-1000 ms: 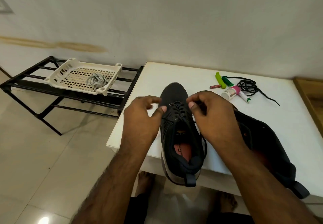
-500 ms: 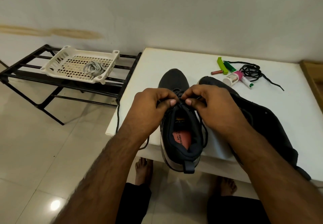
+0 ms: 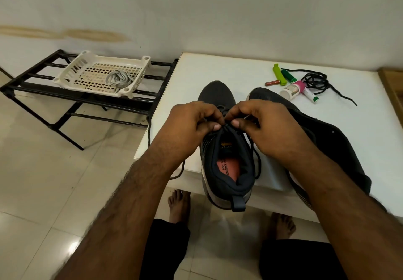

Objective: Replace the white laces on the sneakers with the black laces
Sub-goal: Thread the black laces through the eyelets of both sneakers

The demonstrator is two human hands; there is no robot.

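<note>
Head view is showing the near sneaker (image 3: 226, 170) overhanging the table (image 3: 218, 68) edge, left hand (image 3: 192, 124) and right hand (image 3: 259, 127) pinching its limp, light black lace (image 3: 257, 159), best held near the ends, spare lace (image 3: 316, 81) lying farther right.

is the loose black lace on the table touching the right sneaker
Apart. The head view shows bare white table between the coiled black lace and the right sneaker; the lace's nearest end stops short of it.

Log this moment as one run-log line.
left hand: pinches black lace | right hand: pinches black lace | left sneaker: being laced | spare black lace: on table
</note>
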